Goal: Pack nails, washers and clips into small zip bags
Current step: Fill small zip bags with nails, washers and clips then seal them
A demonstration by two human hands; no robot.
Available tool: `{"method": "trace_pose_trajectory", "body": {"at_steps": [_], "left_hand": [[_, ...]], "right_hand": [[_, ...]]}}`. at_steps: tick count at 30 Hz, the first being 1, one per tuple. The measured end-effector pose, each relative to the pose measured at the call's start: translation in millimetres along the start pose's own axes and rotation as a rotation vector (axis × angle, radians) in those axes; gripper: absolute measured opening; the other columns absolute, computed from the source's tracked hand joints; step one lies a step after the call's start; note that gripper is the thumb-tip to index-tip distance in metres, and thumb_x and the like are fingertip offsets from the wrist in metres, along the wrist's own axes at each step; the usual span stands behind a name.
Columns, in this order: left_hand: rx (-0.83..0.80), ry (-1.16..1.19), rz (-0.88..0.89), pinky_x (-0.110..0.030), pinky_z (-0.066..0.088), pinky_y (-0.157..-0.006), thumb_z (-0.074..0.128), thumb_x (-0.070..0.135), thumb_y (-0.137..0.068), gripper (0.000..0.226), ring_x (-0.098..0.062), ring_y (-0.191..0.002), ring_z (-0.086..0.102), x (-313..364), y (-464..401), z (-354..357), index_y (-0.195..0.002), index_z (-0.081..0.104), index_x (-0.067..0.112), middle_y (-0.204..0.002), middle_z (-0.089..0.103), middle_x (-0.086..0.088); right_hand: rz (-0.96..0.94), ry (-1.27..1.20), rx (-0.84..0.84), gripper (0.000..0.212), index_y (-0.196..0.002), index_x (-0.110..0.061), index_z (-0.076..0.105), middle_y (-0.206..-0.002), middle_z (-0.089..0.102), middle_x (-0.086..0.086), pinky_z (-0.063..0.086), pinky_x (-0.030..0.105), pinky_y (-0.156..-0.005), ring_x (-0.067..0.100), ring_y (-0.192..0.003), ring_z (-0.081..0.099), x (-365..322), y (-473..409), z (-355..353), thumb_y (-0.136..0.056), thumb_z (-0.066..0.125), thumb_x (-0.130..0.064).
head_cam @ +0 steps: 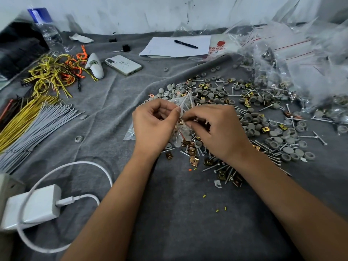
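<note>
A small clear zip bag (183, 103) is held up over the grey cloth between both hands. My left hand (153, 122) pinches its edge with thumb and forefinger. My right hand (214, 127) pinches the bag from the other side, close to a brass clip (181, 121). A second bag (130, 133) with nails lies flat under my left hand. Loose grey washers (252, 117), silver nails (271, 147) and brass clips (192, 160) are heaped to the right of and below the hands.
A pile of filled and empty zip bags (293, 59) rises at the right. Bundles of yellow and grey cable ties (35, 119) lie at the left, a white charger (32, 206) at the lower left. A phone (123, 65), paper with a pen (185, 44) and a water bottle (48, 31) sit farther back.
</note>
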State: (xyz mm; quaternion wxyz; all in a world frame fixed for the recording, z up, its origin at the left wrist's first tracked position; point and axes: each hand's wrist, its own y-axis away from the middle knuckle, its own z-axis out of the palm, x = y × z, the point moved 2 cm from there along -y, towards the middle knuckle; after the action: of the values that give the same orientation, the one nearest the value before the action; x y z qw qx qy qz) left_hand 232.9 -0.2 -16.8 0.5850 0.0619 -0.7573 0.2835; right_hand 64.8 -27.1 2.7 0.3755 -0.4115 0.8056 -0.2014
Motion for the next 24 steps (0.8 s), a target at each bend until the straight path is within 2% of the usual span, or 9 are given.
{"method": "trace_pose_trajectory", "body": {"at_steps": [4, 7, 9, 12, 15, 17, 20, 24], "left_hand": [[0.041, 0.002, -0.024, -0.053, 0.060, -0.060, 0.079, 0.013, -0.085, 0.007, -0.022, -0.059, 0.061, -2, -2, -3, -0.079, 0.076, 0.014, -0.068, 0.071, -0.008], [0.071, 0.003, -0.034, -0.051, 0.061, -0.059, 0.079, 0.011, -0.085, 0.006, -0.023, -0.060, 0.062, -2, -3, -4, -0.080, 0.076, 0.013, -0.070, 0.072, -0.010], [0.092, 0.013, -0.039, -0.039, 0.058, -0.054, 0.078, 0.009, -0.085, 0.010, -0.016, -0.058, 0.060, -3, -5, -5, -0.078, 0.075, 0.015, -0.068, 0.071, -0.005], [0.118, 0.029, -0.045, -0.022, 0.048, -0.054, 0.078, 0.006, -0.086, 0.016, -0.008, -0.058, 0.056, -4, -6, -5, -0.076, 0.074, 0.018, -0.067, 0.069, 0.002], [0.141, 0.037, -0.054, -0.022, 0.048, -0.056, 0.078, 0.007, -0.085, 0.014, -0.010, -0.060, 0.056, -5, -7, -6, -0.076, 0.075, 0.017, -0.070, 0.071, -0.002], [0.153, 0.045, -0.063, -0.024, 0.048, -0.058, 0.078, 0.008, -0.085, 0.011, -0.011, -0.062, 0.057, -7, -8, -6, -0.077, 0.075, 0.015, -0.072, 0.072, -0.004], [0.161, 0.060, -0.072, -0.027, 0.049, -0.061, 0.078, 0.009, -0.085, 0.009, -0.012, -0.064, 0.060, -10, -9, -8, -0.079, 0.076, 0.014, -0.076, 0.075, -0.008], [0.164, 0.070, -0.067, -0.028, 0.051, -0.062, 0.078, 0.010, -0.085, 0.010, -0.014, -0.066, 0.062, -11, -9, -9, -0.078, 0.076, 0.017, -0.080, 0.076, -0.011]], "right_hand": [[0.002, 0.055, 0.106, 0.013, -0.101, -0.008, 0.075, -0.098, 0.075, 0.000, 0.044, 0.006, -0.083, 0.000, -0.087, 0.061, -1, 1, -3, -0.089, 0.078, -0.009], [-0.018, 0.056, 0.123, 0.011, -0.097, -0.009, 0.072, -0.096, 0.071, 0.000, 0.045, 0.009, -0.080, 0.001, -0.086, 0.058, -5, 2, -5, -0.089, 0.078, -0.014], [-0.052, 0.033, 0.056, 0.012, -0.093, -0.010, 0.071, -0.092, 0.070, -0.001, 0.051, 0.021, -0.076, 0.008, -0.083, 0.062, -8, 3, -3, -0.091, 0.077, -0.019], [-0.113, -0.010, -0.170, 0.013, -0.089, -0.013, 0.074, -0.087, 0.070, -0.004, 0.054, 0.036, -0.073, 0.014, -0.079, 0.065, -15, 5, 4, -0.092, 0.076, -0.025], [-0.139, 0.045, -0.420, 0.021, -0.099, -0.019, 0.076, -0.095, 0.069, -0.005, 0.053, 0.041, -0.076, 0.017, -0.088, 0.065, -21, 7, 13, -0.095, 0.069, -0.038], [-0.152, 0.136, -0.517, 0.026, -0.107, -0.026, 0.075, -0.102, 0.065, -0.007, 0.053, 0.041, -0.077, 0.016, -0.095, 0.063, -23, 8, 16, -0.095, 0.064, -0.047], [-0.146, 0.147, -0.527, 0.023, -0.106, -0.028, 0.075, -0.101, 0.061, -0.010, 0.051, 0.037, -0.073, 0.014, -0.091, 0.061, -27, 8, 16, -0.094, 0.067, -0.045], [-0.151, 0.160, -0.531, 0.021, -0.106, -0.021, 0.075, -0.104, 0.060, -0.006, 0.048, 0.034, -0.075, 0.018, -0.090, 0.061, -33, 8, 17, -0.100, 0.063, -0.037]]}}
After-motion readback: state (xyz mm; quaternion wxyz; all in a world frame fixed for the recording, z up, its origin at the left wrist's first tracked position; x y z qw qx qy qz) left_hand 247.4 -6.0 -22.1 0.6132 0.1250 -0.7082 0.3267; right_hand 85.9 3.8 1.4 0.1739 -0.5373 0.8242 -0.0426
